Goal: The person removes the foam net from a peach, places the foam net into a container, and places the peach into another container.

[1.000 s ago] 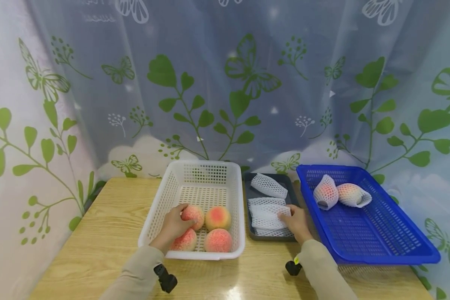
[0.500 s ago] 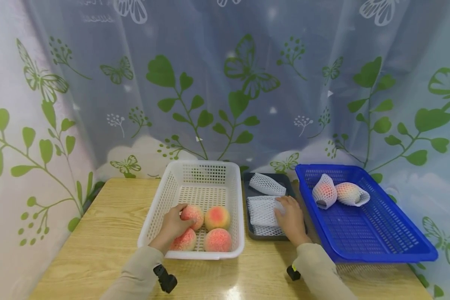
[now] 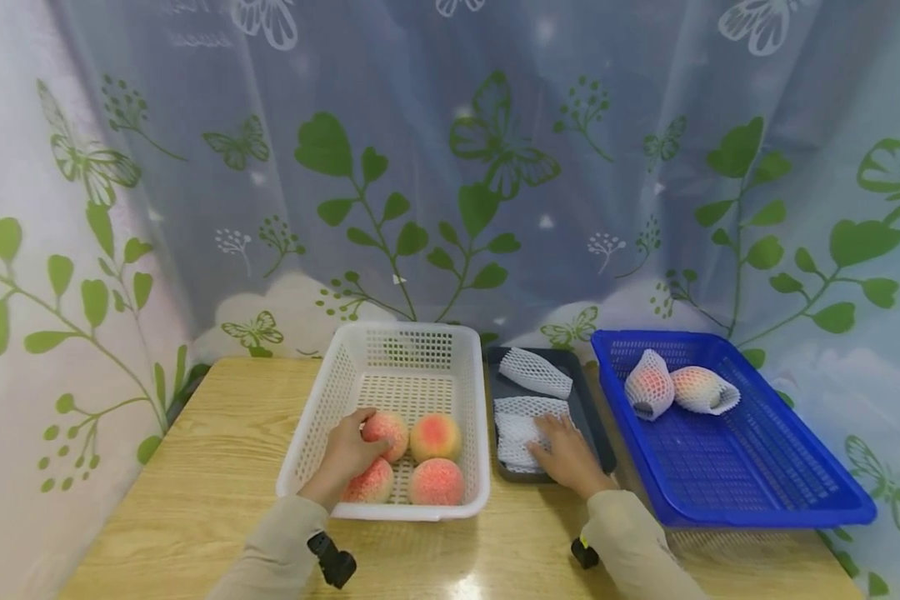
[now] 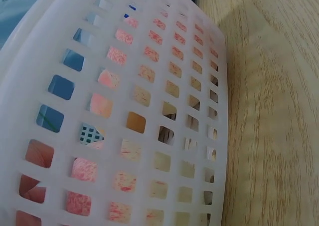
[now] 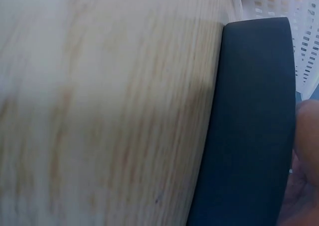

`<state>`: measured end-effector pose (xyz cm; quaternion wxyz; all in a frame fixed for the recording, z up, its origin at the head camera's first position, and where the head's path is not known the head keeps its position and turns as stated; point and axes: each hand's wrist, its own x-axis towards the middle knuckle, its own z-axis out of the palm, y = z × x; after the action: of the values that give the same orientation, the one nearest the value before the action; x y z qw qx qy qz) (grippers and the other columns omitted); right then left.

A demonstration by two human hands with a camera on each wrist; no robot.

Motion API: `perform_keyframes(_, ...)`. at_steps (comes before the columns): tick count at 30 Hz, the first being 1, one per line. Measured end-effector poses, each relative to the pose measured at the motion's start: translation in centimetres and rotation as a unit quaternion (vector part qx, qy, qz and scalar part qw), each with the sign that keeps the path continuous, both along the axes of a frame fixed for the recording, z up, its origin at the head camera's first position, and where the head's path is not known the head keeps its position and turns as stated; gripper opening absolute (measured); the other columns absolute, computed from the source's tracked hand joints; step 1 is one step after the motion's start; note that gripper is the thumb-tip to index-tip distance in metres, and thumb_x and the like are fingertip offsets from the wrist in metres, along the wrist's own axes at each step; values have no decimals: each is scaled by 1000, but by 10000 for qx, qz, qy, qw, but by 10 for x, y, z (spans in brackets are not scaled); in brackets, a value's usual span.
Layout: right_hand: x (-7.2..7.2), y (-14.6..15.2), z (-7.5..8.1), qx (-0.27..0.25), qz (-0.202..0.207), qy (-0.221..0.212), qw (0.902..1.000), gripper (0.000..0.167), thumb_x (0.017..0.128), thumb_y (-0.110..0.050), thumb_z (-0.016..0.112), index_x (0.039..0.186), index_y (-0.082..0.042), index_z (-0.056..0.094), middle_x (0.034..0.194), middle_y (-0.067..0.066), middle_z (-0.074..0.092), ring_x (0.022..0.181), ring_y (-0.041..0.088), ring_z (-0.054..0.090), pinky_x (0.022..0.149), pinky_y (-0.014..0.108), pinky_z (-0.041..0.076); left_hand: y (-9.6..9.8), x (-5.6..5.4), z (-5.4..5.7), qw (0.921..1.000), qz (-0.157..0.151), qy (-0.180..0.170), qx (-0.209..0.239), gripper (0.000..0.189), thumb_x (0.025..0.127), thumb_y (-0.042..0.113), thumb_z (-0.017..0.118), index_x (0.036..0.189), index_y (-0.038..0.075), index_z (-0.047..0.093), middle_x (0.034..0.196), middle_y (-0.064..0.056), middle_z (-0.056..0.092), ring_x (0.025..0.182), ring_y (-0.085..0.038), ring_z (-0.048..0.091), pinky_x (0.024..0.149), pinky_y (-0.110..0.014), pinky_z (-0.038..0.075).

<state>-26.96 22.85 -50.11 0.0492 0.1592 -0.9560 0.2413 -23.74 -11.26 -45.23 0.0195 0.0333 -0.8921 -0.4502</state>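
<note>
In the head view, my left hand (image 3: 345, 457) holds a pink-and-yellow peach (image 3: 387, 435) inside the white plastic basket (image 3: 483, 442), thumb on one side and fingers on the other. Three more peaches sit around it, among them a yellow-red peach (image 3: 436, 437). White foam net sleeves (image 3: 515, 432) lie flat in a dark tray (image 3: 598, 433). Over them rests my right hand (image 3: 568, 458), its fingers spread and fairly straight. The left wrist view shows mostly the basket's perforated side, with fingers partly visible through the holes. In the right wrist view, the tray's side hides much of that hand.
A blue basket (image 3: 765, 515) on the right contains two peaches in foam nets, one being a netted peach (image 3: 651, 385). Another foam net sleeve (image 3: 536, 372) lies at the tray's back. Behind the wooden table (image 3: 187, 467) hangs a patterned curtain (image 3: 420, 208).
My right hand has let go of the sleeve edge it touched at the tray's right side and shifted left over the stack. The left hand stays on the same peach.
</note>
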Motion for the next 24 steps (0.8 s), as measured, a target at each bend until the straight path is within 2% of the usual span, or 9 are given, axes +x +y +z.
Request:
perform_keyframes(7, -2, 4, -1, -102, 39, -112, 9999, 48, 92, -16, 61, 132, 9, 51, 138, 35, 42, 132, 57, 25, 103, 70, 25, 1, 2, 5, 9998, -29, 191, -112, 55, 82, 6, 70, 132, -6, 51, 125, -29, 56, 115, -42, 54, 89, -50, 49)
perform_keyframes(12, -2, 6, -2, -144, -34, -154, 9998, 47, 92, -17, 61, 132, 7, 52, 139, 33, 42, 133, 56, 26, 102, 72, 25, 3, 3, 9, 9998, -63, 153, -149, 55, 83, 9, 70, 132, -6, 51, 124, -29, 57, 111, -39, 56, 85, -46, 50)
perform_keyframes(14, -2, 6, -1, -141, -13, -72, 9999, 46, 92, -17, 62, 130, 7, 53, 138, 33, 44, 132, 56, 27, 101, 72, 27, 3, 3, 10, 9999, -53, 93, -95, 55, 84, 8, 70, 133, -5, 50, 110, -29, 61, 93, -34, 59, 75, -43, 50)
perform_keyframes(19, 0, 5, 8, -330, 74, 123, 9994, 44, 92, -16, 61, 129, 8, 53, 136, 34, 45, 130, 57, 30, 100, 72, 27, 7, 3, 14, 9998, -53, 176, -77, 55, 85, 10, 69, 135, -3, 50, 117, -29, 59, 106, -41, 57, 86, -48, 50)
perform_keyframes(21, 0, 6, 16, -461, 68, 138, 9988, 45, 93, -16, 61, 130, 7, 52, 137, 33, 44, 131, 56, 29, 101, 71, 26, 9, 4, 17, 9994, -92, 306, -124, 54, 85, 11, 70, 134, -3, 51, 131, -28, 53, 123, -45, 47, 94, -53, 47)
perform_keyframes(24, -1, 7, 28, -595, 27, 177, 9981, 45, 93, -17, 61, 132, 6, 51, 138, 32, 44, 133, 54, 28, 104, 68, 26, 12, 3, 21, 9991, -198, 364, -113, 54, 86, 10, 69, 136, -2, 50, 131, -28, 53, 121, -45, 48, 90, -52, 50)
